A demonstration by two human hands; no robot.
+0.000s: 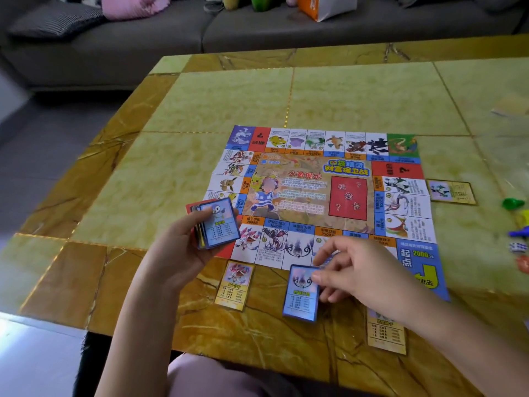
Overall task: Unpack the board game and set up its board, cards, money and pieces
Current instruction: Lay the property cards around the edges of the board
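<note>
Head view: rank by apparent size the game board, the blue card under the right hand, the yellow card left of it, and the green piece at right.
1. game board
2. blue card
3. yellow card, looks close to the blue one; unsure
4. green piece

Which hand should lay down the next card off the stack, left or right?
Right, probably. The left hand is gripping the card stack, so it is occupied. The right hand only has fingertips on the blue card at the board's near edge, and can let go and reach across.
</note>
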